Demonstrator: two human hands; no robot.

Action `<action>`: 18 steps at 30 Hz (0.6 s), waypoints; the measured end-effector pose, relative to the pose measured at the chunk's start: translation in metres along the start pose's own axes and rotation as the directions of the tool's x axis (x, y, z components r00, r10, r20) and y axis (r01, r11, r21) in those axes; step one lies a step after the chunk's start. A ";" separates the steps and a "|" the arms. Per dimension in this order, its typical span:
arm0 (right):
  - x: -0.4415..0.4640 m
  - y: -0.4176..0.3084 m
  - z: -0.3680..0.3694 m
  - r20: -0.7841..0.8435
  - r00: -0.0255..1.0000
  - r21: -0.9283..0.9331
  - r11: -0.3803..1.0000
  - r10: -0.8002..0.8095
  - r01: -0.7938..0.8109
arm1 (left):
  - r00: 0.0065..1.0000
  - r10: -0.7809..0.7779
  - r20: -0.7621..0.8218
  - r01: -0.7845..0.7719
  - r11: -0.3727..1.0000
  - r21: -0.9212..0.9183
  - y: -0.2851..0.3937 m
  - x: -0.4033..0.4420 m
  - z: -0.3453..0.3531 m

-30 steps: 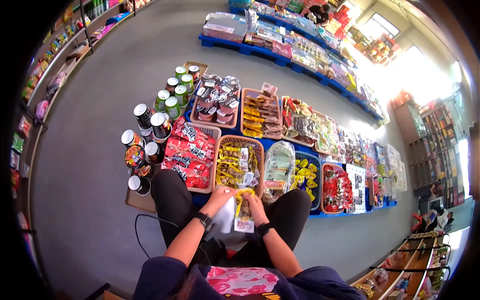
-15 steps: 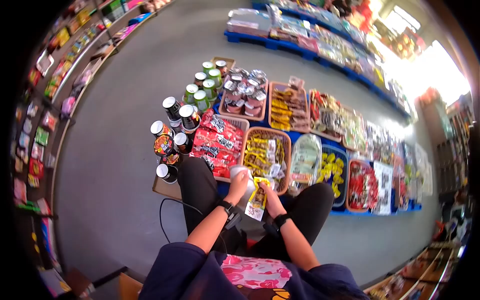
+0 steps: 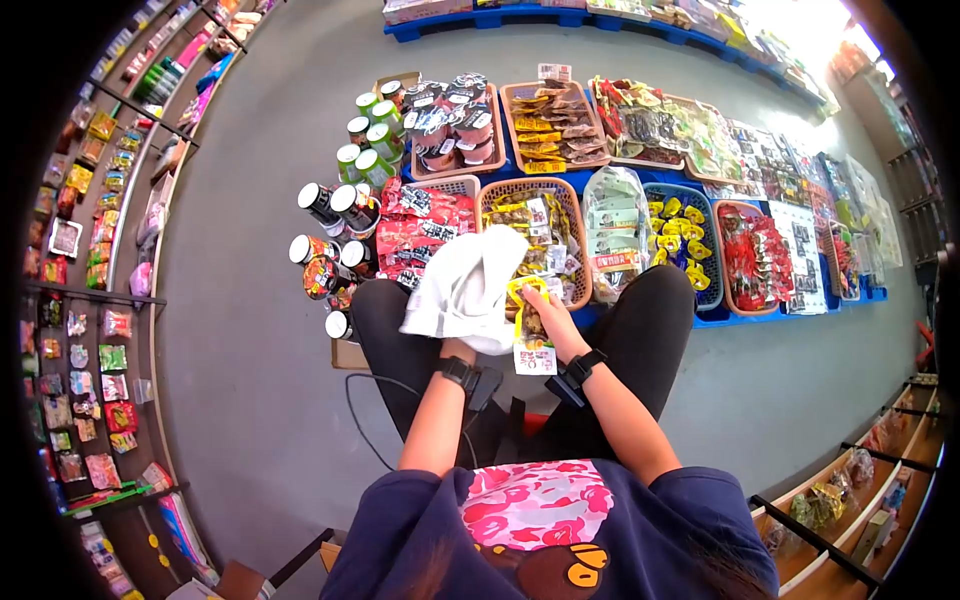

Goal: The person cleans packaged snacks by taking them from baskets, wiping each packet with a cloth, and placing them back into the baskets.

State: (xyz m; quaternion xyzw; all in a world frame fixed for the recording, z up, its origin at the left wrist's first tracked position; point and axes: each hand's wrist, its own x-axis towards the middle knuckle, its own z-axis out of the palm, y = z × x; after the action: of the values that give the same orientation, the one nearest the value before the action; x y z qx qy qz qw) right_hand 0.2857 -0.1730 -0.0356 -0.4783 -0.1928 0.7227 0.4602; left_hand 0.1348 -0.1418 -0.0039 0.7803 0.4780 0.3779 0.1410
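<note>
A white cloth [image 3: 468, 290] hangs over my left hand [image 3: 457, 349], which carries it in front of my knees. The cloth hides the fingers; only the part near the wrist shows. My right hand [image 3: 552, 322] is closed on the edge of a yellow snack packet [image 3: 533, 332] with a clear part and a white lower end. The packet is right beside the cloth. Just beyond both hands stands a peach basket [image 3: 578, 215] of similar yellow packets. Left of it, a basket of red packets [image 3: 420, 215] is partly covered by the cloth.
Black cups [image 3: 318, 203] and green cups [image 3: 375, 168] stand at the left. Further baskets, such as one with yellow packets on blue [image 3: 715, 285] and one with red packets [image 3: 757, 255], sit on a blue pallet [image 3: 725, 318]. Shelves [image 3: 95, 292] line the left side.
The white cloth was bunched in my left hand and now spreads over it, raised. My right hand still holds the packet. The view has tilted, so the baskets appear higher.
</note>
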 end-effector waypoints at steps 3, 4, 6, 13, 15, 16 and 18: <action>-0.002 0.000 -0.001 -0.019 0.999 -0.031 0.999 -0.039 0.038 | 0.993 0.059 0.098 -0.063 0.997 0.039 0.052 0.029 -0.025; -0.004 0.000 -0.001 -0.039 0.997 -0.053 0.996 -0.068 0.066 | 0.988 0.080 0.129 -0.086 0.995 0.049 0.059 0.034 -0.026; -0.005 0.000 -0.003 -0.056 0.997 -0.059 0.997 -0.060 0.056 | 0.990 0.078 0.114 -0.084 0.996 0.044 0.056 0.035 -0.021; -0.013 -0.031 -0.007 -0.188 0.955 0.219 0.938 -0.229 0.268 | 1.000 0.018 0.022 -0.018 1.000 0.002 0.026 0.024 -0.010; -0.015 -0.040 -0.012 -0.152 0.955 0.215 0.934 -0.256 0.285 | 1.000 -0.002 0.013 0.002 1.000 -0.023 0.024 0.023 -0.008; -0.016 -0.043 -0.011 -0.135 0.952 0.178 0.938 -0.276 0.297 | 1.000 -0.011 0.013 0.011 0.999 -0.035 0.023 0.023 -0.008; -0.014 -0.033 -0.011 -0.083 0.974 0.106 0.970 -0.213 0.221 | 1.000 -0.020 0.013 0.021 0.996 -0.084 0.027 0.026 -0.006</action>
State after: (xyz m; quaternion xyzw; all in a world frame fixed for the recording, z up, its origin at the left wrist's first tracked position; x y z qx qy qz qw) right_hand 0.3127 -0.1705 -0.0097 -0.4527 -0.1856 0.6603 0.5697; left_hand 0.1540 -0.1342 0.0278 0.7712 0.4685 0.3913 0.1807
